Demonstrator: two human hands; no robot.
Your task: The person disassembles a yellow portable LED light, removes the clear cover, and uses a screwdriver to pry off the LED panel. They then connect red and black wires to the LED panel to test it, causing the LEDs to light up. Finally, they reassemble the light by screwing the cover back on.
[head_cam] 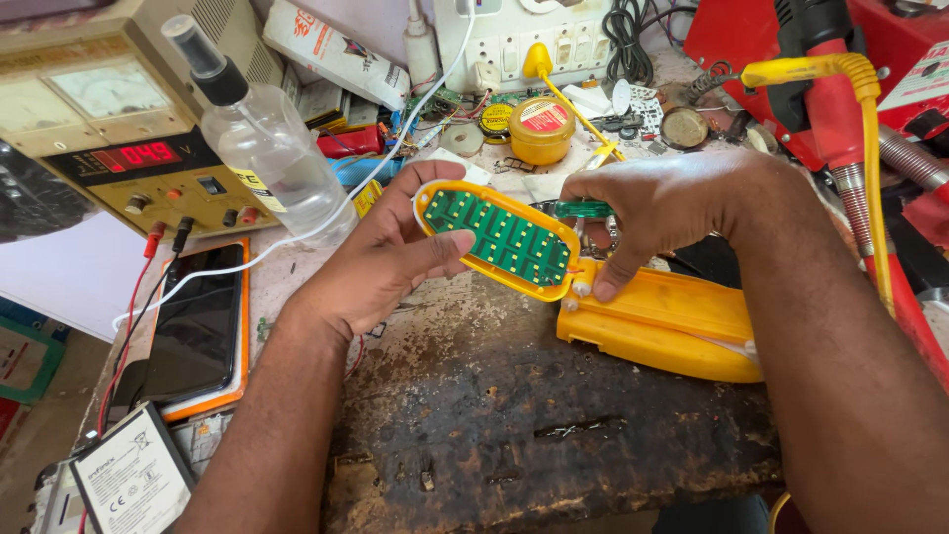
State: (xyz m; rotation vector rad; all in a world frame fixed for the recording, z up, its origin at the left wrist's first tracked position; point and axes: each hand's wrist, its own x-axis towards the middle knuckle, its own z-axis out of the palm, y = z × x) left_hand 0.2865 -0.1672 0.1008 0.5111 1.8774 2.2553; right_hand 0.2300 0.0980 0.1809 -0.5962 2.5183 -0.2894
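My left hand (381, 259) holds a yellow oval housing with a green circuit board (499, 239) set in it, thumb pressed on the board's left end. My right hand (657, 203) grips a green-handled tool (583, 209), probably a screwdriver, its tip hidden at the board's right end; a fingertip touches the housing's edge. Below the right hand lies the yellow plastic body (657, 321) of the same device on the worn wooden bench (514, 435).
A clear spray bottle (267, 148) stands at the left beside a bench power supply (119, 129). A phone in an orange case (198, 331) lies at the left. A yellow tin (541, 129), white wall sockets (524, 40), red tools (840, 89) and a yellow cable crowd the back.
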